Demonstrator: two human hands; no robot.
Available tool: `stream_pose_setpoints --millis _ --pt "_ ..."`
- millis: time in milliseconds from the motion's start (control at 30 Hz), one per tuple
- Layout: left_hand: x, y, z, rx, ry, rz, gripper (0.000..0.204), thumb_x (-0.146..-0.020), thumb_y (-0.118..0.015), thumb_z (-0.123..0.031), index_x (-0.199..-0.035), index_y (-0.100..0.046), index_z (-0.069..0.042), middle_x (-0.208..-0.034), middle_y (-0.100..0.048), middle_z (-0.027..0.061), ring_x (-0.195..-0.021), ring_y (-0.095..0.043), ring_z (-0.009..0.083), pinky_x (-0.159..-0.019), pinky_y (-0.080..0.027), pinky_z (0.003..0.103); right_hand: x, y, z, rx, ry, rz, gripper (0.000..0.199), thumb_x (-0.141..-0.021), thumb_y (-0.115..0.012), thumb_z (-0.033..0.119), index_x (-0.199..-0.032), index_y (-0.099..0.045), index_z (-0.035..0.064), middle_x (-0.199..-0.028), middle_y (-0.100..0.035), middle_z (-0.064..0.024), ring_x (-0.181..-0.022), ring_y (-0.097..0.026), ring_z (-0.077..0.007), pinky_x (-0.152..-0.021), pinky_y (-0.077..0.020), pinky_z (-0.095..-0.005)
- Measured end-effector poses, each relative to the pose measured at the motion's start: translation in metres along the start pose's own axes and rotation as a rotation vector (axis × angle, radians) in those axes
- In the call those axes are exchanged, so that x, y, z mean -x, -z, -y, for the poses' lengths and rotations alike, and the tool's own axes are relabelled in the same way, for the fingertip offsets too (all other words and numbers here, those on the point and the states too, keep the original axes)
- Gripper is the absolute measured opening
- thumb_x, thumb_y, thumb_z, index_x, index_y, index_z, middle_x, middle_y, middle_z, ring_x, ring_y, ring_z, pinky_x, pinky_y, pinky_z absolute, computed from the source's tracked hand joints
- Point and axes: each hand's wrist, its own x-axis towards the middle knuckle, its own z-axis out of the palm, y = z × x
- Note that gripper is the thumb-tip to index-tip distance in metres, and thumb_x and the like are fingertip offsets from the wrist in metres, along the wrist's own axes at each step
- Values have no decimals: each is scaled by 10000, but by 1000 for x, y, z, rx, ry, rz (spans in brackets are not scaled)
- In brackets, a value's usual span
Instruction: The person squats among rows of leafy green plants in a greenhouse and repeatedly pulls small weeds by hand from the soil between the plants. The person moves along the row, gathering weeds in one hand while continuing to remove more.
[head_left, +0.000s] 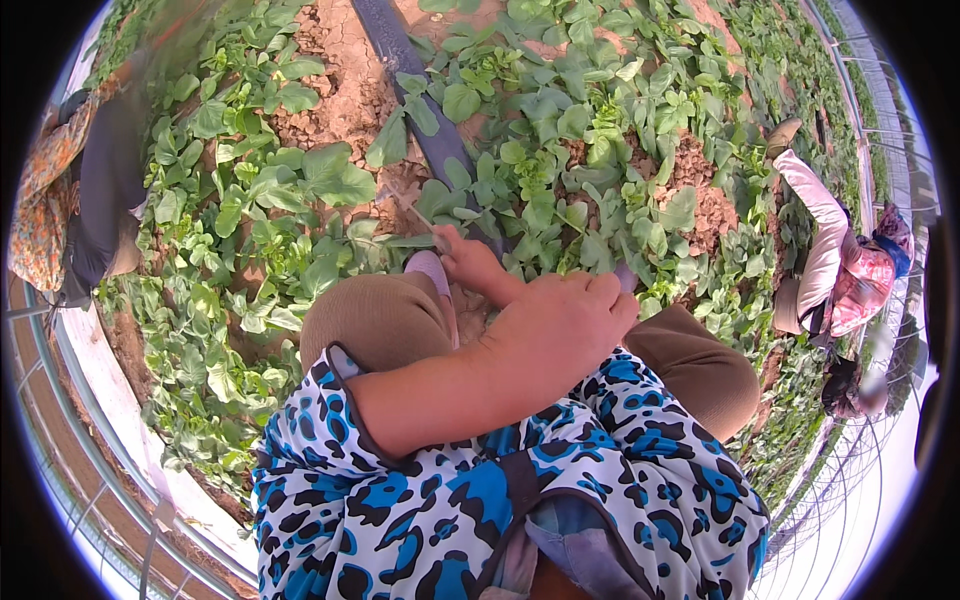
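Note:
My left forearm reaches across my lap, and my left hand (572, 318) is closed near my right knee, knuckles up. What its fingers hold, if anything, is hidden beneath it. Beyond it, my right hand (470, 262) pokes out from under the crossed left arm, its fingers closed round the end of a thin pale stem-like piece (408, 204). That piece points away to the upper left over bare soil. Low leafy green plants (335, 178) grow close by on the left, and more leafy plants (590, 190) stand beyond my left hand.
A dark flat strip (400, 60) runs along the cracked soil (330, 90) between the plants. One person (100, 180) crouches at the far left, another (840, 250) bends at the right. A curved metal frame (85, 400) borders the left side. My knees (375, 320) are bent close to my hands.

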Motion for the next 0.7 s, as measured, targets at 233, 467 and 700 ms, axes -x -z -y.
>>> stream_pose_setpoints --millis 233,467,700 --pt "-3 8 -2 0 20 55 297 -701 -589 -42 -993 -534 -46 -872 -508 90 -786 -585 260 -638 -487 350 2 33 4 -396 -51 -404 523 -914 -546 148 -1386 -321 160 -817 -624 -144 -595 -608 -239 -578 -493 -369" --pt "-5 9 3 43 32 93 305 -719 -609 -56 -1015 -536 -49 -859 -502 87 -790 -579 264 -641 -479 363 -49 51 -29 -156 -199 -576 473 -843 -550 139 -1283 -376 125 -859 -645 -268 -766 -620 -471 -718 -482 -540" --pt "-7 17 4 47 58 132 320 -739 -621 -57 -1049 -546 -49 -834 -487 80 -774 -569 245 -625 -463 354 -90 47 -36 177 -189 -564 427 -845 -525 134 -1257 -410 130 -799 -629 -241 -739 -626 -437 -652 -490 -546"
